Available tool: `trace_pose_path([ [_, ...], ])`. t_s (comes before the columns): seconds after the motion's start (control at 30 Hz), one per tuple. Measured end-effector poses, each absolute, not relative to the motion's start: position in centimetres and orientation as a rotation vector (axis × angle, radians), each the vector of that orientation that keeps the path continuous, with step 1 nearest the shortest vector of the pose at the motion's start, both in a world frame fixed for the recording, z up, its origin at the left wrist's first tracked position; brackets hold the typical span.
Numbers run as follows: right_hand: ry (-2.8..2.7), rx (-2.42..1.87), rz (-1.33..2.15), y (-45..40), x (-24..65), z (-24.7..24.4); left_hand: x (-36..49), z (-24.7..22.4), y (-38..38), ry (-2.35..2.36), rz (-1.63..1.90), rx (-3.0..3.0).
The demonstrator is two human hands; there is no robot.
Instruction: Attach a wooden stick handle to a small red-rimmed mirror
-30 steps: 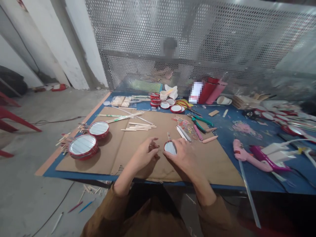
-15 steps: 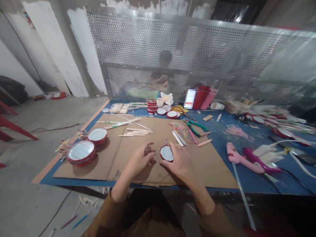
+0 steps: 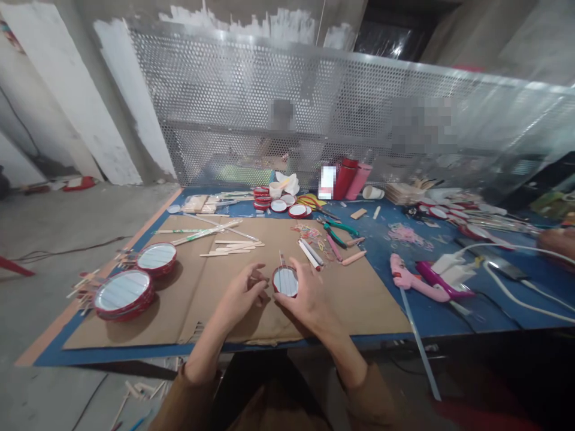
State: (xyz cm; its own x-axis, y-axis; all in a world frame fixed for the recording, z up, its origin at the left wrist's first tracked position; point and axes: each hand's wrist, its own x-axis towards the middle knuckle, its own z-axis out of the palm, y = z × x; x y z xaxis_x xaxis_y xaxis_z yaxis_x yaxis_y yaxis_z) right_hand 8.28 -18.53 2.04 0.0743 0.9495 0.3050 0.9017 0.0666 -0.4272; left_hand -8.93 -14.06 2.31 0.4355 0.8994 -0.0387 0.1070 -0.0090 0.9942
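Observation:
My right hand grips a small round lid with a red rim and a white, striped face, holding it at the side and edge. A thin stick rises from behind the lid. My left hand sits just left of the lid with its fingers loosely curled, and its palm hides whatever they may hold. Both hands rest above a brown cardboard sheet. Two larger red-rimmed round pieces stand at the sheet's left side.
Craft sticks, green-handled pliers and rubber bands lie ahead on the blue-topped table. Pink and magenta glue guns lie right. A co-worker's hand enters at right. A perforated metal screen stands behind.
My head has tilted up, so the table sits lower and smaller in view, with more wall showing. My hands stay around the lid, and a co-worker's hand now shows at the right edge.

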Motion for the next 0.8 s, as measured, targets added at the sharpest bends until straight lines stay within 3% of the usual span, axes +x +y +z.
trace_pose_path([
  [0.8, -1.879, -1.960, 0.064, -18.0, 7.6, 2.1, -9.1, 2.0, -14.2, 0.926, 0.829, 1.421],
])
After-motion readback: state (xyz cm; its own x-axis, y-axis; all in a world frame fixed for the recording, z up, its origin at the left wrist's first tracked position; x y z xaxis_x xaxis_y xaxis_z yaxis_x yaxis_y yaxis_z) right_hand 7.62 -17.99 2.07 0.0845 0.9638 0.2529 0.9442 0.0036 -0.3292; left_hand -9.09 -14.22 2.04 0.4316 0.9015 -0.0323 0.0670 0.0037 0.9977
